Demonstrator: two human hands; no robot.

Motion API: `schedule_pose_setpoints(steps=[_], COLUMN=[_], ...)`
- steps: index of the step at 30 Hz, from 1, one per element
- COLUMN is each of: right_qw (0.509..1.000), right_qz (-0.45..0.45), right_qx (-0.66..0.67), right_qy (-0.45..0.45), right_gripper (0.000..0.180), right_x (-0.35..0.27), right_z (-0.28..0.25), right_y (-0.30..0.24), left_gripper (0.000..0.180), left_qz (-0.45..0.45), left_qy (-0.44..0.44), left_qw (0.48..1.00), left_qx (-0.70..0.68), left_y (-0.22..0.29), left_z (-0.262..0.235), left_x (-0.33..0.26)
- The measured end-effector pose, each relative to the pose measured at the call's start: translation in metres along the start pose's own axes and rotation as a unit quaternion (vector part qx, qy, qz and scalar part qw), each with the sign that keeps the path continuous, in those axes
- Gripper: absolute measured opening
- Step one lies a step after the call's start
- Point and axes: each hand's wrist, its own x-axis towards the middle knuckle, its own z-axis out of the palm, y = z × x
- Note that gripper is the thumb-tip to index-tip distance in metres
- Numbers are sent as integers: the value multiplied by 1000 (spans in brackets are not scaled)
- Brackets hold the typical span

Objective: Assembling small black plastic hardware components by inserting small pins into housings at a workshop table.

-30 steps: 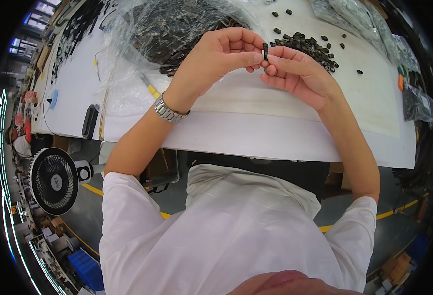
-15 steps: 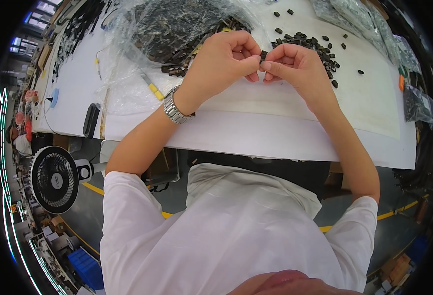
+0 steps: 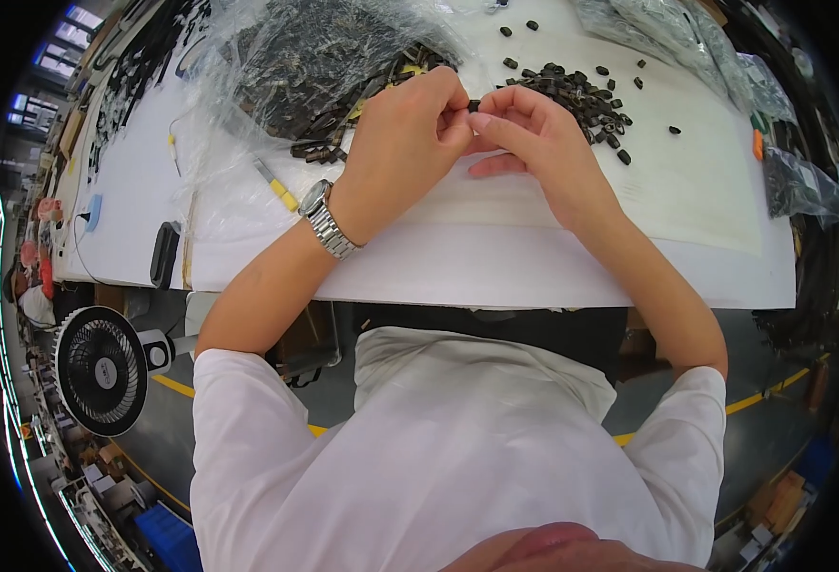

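Above the white-covered table (image 3: 495,262), my two hands meet at a small black part (image 3: 475,106), most of it covered by fingertips. My left hand (image 3: 402,133), with a metal watch (image 3: 327,221) at its wrist, is closed on the part with curled fingers. My right hand (image 3: 543,143) pinches the part's other side between thumb and forefinger, its lower fingers looser. Just beyond my right hand lies a pile of small black ring-like parts (image 3: 586,95). Behind my left hand, many dark pieces (image 3: 295,76) fill a clear plastic bag (image 3: 233,105).
A yellow-handled knife-like tool (image 3: 278,187) lies left of my left wrist. Further left are a black oblong case (image 3: 165,255) and a white desk fan (image 3: 103,372) beside the table. Clear bags (image 3: 805,186) lie along the right edge. Black strips (image 3: 143,86) cover the far left.
Both hands are a little further left in the picture, and the whole scene has shifted slightly with the view. My left hand has turned, its back showing more. The small part stays between the hands.
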Motion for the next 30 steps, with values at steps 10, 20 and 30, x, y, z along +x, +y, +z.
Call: schedule_pose_setpoints(steps=[10, 20, 30], right_qw=[975, 988, 989], right_qz=[51, 34, -10], right_qx=[212, 142, -128], right_qy=[-49, -45, -75], right_gripper=[22, 17, 16], right_x=[11, 8, 1], right_z=[-11, -17, -17], right_y=[18, 7, -25], left_gripper=[11, 10, 8], left_qz=[100, 62, -87], left_qy=[39, 2, -219], left_qw=[992, 998, 912], left_qx=[70, -7, -335], left_y=[3, 3, -7], left_z=[3, -3, -35], left_x=[0, 3, 13])
